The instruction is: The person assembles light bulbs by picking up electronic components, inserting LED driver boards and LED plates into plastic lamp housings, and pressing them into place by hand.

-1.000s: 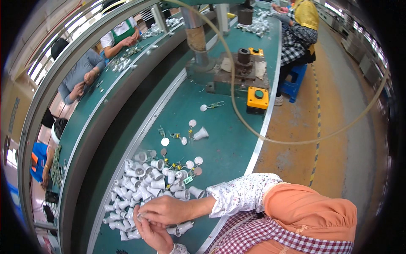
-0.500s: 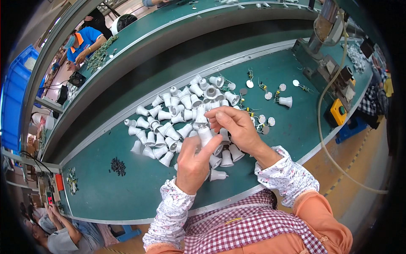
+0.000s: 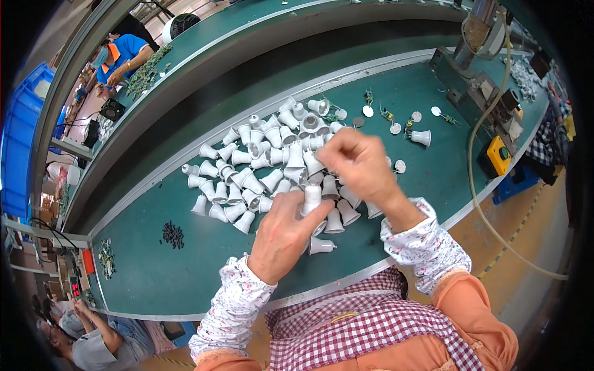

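Note:
My left hand (image 3: pixel 281 234) is closed around a white bell-shaped lamp housing (image 3: pixel 312 196), held with its narrow end up between thumb and fingers. Up and to the right of it, my right hand (image 3: pixel 362 166) has thumb and fingertips pinched together. Slight blur hides what is between them, if anything. A loose heap of similar white housings (image 3: pixel 241 179) spreads around and beyond both hands. Some lie on their sides and others stand. Past my right hand, small circuit boards with round white discs (image 3: pixel 396 128) lie scattered, and one housing (image 3: pixel 421 137) lies beside them.
A pile of small black parts (image 3: pixel 172 235) lies on the green tabletop (image 3: pixel 204 278) at left. A metal bench press (image 3: pixel 476 93) stands at the right, with a yellow switch box (image 3: pixel 497 156) and a hanging hose (image 3: pixel 473 198). Co-workers sit beyond the shelf and at lower left.
My right hand has lifted away from the housing, up and to the right, fingers now pinched. My left hand has shifted slightly and keeps hold of the housing.

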Tool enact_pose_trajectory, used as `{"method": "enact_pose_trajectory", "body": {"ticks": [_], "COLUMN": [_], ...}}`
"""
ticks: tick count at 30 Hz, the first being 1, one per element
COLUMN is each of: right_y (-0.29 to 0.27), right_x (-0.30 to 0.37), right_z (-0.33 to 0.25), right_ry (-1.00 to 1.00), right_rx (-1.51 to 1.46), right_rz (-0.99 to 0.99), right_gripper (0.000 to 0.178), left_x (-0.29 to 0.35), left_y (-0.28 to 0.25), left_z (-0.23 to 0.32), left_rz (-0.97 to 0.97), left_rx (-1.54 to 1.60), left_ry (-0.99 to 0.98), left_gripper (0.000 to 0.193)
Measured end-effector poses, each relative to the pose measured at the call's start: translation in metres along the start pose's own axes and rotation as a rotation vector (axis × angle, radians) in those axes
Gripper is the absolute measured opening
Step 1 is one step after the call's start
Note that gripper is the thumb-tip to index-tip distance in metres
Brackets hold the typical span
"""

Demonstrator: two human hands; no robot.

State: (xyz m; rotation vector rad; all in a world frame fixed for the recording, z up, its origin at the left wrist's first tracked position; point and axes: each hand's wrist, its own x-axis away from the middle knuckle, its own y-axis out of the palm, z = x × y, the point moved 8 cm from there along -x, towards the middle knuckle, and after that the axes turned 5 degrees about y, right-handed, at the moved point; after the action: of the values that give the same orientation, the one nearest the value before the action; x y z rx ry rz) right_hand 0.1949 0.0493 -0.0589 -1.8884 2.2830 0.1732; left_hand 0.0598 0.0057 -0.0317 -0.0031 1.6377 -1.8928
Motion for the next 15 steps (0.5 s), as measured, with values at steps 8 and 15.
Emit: {"method": "enact_pose_trajectory", "body": {"ticks": [8, 15], "right_y": [-0.031, -0.037], "right_x": [-0.003, 0.001], "right_z": [0.004, 0.020], "right_ry": [0.041, -0.008], "right_rx": [-0.087, -0.068], "right_rz": [0.091, 0.075], "right_gripper": [0.010, 0.011], "left_x": [0.006, -0.002], "left_y": [0.019, 0.018], "left_z": [-0.063, -0.067], "left_rz": [0.269, 0.268], "left_rx": [1.675, 1.739], "left_ry": [-0.724, -0.733], "left_gripper": [0.046, 0.049]}}
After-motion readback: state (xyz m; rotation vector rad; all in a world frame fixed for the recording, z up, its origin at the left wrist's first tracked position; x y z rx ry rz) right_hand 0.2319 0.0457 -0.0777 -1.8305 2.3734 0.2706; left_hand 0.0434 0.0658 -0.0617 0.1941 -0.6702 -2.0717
